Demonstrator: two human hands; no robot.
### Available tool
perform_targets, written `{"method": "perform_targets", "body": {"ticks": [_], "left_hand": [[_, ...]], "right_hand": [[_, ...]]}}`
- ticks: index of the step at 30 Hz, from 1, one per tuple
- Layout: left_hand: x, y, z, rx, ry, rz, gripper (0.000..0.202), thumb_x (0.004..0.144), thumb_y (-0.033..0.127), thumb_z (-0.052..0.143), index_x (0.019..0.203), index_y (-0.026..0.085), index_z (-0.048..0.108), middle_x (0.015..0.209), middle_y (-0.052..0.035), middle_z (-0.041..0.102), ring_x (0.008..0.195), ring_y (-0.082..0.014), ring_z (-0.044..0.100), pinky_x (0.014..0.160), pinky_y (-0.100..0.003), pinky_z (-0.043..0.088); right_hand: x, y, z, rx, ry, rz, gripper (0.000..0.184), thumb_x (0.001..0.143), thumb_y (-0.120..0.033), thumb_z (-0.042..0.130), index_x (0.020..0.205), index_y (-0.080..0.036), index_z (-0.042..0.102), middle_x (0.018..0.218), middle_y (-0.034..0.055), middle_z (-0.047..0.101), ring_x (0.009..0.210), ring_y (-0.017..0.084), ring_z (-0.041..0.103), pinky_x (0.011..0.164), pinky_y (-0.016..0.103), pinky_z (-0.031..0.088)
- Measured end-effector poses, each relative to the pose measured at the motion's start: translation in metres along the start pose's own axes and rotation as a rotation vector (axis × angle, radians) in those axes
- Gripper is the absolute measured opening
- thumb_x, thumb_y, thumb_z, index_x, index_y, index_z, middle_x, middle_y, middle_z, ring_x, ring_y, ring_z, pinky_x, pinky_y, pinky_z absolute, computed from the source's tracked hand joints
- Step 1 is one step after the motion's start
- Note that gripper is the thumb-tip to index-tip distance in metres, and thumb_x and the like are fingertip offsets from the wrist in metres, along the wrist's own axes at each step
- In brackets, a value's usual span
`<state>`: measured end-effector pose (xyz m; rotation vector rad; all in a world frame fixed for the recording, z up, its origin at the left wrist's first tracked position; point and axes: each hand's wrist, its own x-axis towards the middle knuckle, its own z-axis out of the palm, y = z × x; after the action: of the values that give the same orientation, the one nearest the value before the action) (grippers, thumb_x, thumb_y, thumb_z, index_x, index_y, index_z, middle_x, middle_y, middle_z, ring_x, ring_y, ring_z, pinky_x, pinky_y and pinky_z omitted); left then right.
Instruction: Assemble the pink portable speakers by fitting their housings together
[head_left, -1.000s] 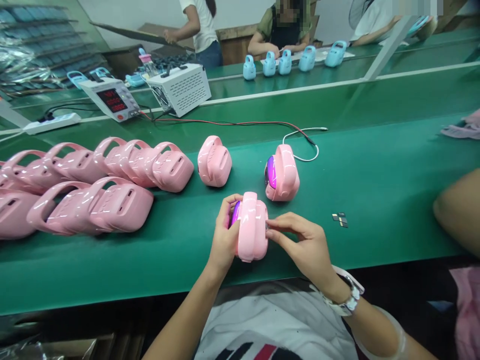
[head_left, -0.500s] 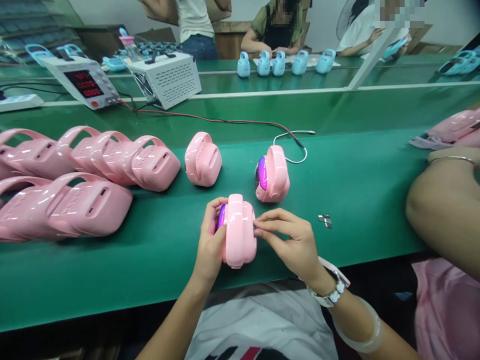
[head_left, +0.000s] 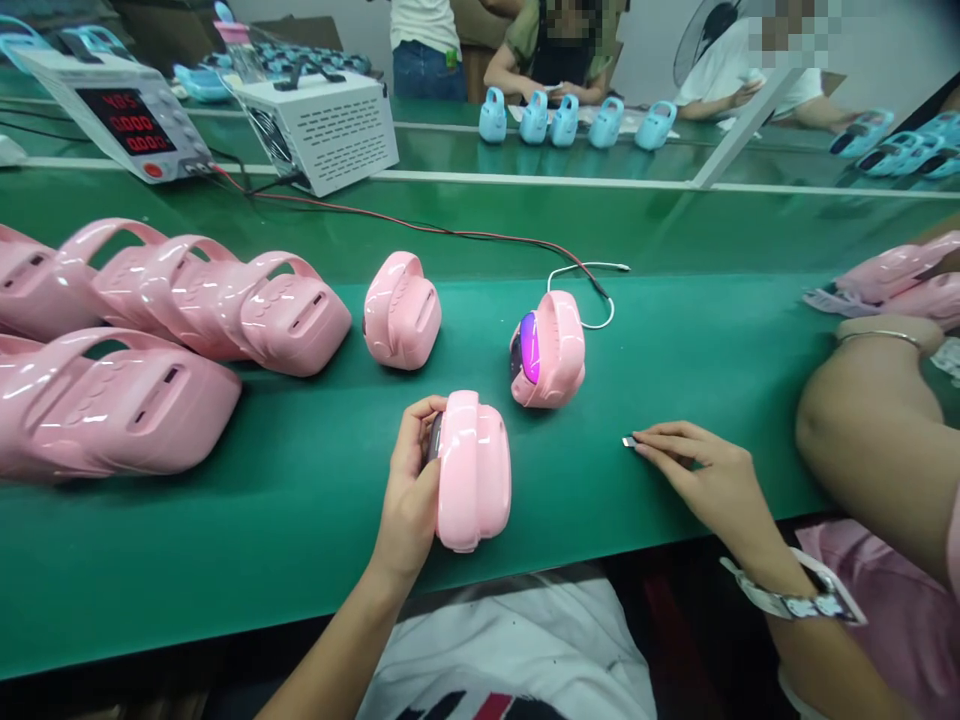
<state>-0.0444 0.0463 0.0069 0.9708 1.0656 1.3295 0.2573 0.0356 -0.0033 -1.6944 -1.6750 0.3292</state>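
Note:
My left hand (head_left: pixel 409 490) is closed around a pink handled device (head_left: pixel 474 470), with the thumb and fingers at its screen side. The visible strip of that screen is dark. Farther right, my right hand (head_left: pixel 705 475) pinches a small flat memory card (head_left: pixel 628 441) between thumb and fingertips, low over the green table. The fingers hide part of the card. Beyond the held device stands another pink device (head_left: pixel 559 350) with a lit purple screen, and a third pink one (head_left: pixel 405 312) is to its left.
Rows of pink devices (head_left: pixel 161 400) fill the left side. A power supply (head_left: pixel 135 120) with red digits and a vented box (head_left: pixel 322 130) stand behind, with a red-black lead (head_left: pixel 420 225). A neighbour's arm (head_left: pixel 862 420) rests at right. Blue devices (head_left: pixel 566 120) stand across the table, near co-workers.
My right hand has left the held device's side and moved right to where the small cards lay. The held device's screen has gone from purple to dark. The view has shifted slightly.

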Motion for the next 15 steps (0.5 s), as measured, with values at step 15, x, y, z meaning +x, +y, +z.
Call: {"method": "perform_targets", "body": {"ticks": [15], "left_hand": [[-0.003, 0.004, 0.001, 0.188, 0.137, -0.05, 0.036, 0.071, 0.036, 0.074, 0.104, 0.028, 0.064, 0.112, 0.0011, 0.064, 0.099, -0.0192, 0.059, 0.081, -0.022, 0.05]], "right_hand": [[0.188, -0.113, -0.005, 0.029, -0.327, 0.127, 0.012, 0.072, -0.009, 0.072, 0.061, -0.009, 0.068, 0.047, -0.0029, 0.05, 0.044, 0.006, 0.044, 0.045, 0.022, 0.031]]}}
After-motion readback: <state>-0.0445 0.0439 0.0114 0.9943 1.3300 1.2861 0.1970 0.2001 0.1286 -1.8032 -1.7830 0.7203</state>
